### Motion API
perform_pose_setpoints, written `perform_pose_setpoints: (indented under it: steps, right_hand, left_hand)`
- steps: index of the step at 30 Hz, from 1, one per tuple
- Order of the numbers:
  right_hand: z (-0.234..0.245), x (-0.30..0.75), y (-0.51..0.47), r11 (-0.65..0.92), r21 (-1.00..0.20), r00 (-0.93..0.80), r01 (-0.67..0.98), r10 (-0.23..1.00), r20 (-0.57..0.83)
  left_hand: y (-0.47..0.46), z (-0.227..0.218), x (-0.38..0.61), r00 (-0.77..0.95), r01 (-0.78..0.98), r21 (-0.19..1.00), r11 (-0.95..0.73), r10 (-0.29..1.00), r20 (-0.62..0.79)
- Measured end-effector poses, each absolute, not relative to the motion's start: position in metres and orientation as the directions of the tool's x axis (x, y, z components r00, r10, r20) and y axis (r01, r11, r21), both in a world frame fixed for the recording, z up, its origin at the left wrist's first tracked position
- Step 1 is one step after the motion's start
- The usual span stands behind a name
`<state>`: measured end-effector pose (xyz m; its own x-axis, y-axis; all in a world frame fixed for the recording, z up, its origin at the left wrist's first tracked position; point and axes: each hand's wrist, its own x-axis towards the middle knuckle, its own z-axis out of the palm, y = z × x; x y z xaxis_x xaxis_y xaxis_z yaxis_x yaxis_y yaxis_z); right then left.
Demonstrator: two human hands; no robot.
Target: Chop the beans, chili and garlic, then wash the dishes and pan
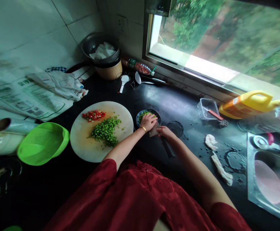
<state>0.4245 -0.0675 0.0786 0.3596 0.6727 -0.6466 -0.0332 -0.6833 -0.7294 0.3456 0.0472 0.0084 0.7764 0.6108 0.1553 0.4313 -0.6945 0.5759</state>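
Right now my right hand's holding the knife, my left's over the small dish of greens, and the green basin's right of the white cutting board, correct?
Not quite: the head view shows the green basin left of the white cutting board. The rest holds: your right hand is holding the knife, and your left hand is over the small dish of greens.

A kitchen, on my feed
I see a chopping board (81, 136), a sink (251, 166) to its right, pots (110, 71) behind it.
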Motion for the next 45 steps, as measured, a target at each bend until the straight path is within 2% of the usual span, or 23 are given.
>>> perform_pose_setpoints:
  steps: [5,9,12,15,18,22,25,28,31,34,37,41,45]
  right_hand:
    - [0.092,0.441,-0.095,-0.703,-0.689,0.313,-0.178,0.623,-0.717]
    - [0.100,0.450,-0.128,-0.658,-0.741,0.374,-0.131,0.659,-0.652]
    - [0.093,0.447,-0.137,-0.609,-0.789,0.404,-0.089,0.702,-0.587]
    - [0.076,0.430,-0.123,-0.560,-0.824,0.338,-0.090,0.761,-0.554]
    - [0.058,0.400,-0.096,-0.528,-0.844,0.236,-0.096,0.811,-0.535]
    - [0.044,0.362,-0.072,-0.524,-0.849,0.149,-0.064,0.837,-0.527]
    - [0.040,0.345,-0.069,-0.529,-0.849,0.115,-0.021,0.842,-0.527]
    - [0.038,0.333,-0.072,-0.537,-0.843,0.081,0.022,0.842,-0.534]
    - [0.037,0.324,-0.074,-0.554,-0.830,0.059,0.063,0.832,-0.551]
    - [0.037,0.318,-0.072,-0.544,-0.834,0.053,0.091,0.839,-0.541]
    - [0.036,0.313,-0.069,-0.523,-0.845,0.032,0.116,0.852,-0.523]
    - [0.035,0.307,-0.064,-0.513,-0.838,0.025,0.185,0.855,-0.518]
    - [0.037,0.306,-0.060,-0.496,-0.836,0.007,0.236,0.861,-0.509]
  left_hand:
    - [0.060,0.000,0.350,0.774,0.427,0.592,-0.683,0.615,0.152]
    - [0.067,0.004,0.355,0.669,0.488,0.622,-0.612,0.720,0.184]
    - [0.073,0.019,0.341,0.546,0.462,0.709,-0.533,0.801,0.247]
    - [0.077,0.039,0.292,0.449,0.383,0.758,-0.528,0.824,0.346]
    - [0.074,0.055,0.207,0.322,0.441,0.742,-0.505,0.861,0.394]
    - [0.068,0.055,0.095,0.067,0.651,0.688,-0.321,0.927,0.370]
    - [0.080,0.038,0.051,-0.045,0.734,0.660,-0.160,0.958,0.283]
    - [0.095,0.021,0.045,0.025,0.741,0.653,-0.156,0.979,0.204]
    - [0.088,0.016,0.052,0.185,0.732,0.628,-0.266,0.964,0.192]
    - [0.055,0.018,0.059,0.316,0.756,0.547,-0.359,0.932,0.176]
    - [0.018,0.017,0.068,0.371,0.803,0.446,-0.395,0.917,0.145]
    - [0.000,0.012,0.083,0.311,0.854,0.402,-0.329,0.944,0.113]
    - [0.014,0.010,0.096,0.102,0.876,0.457,-0.157,0.984,0.144]
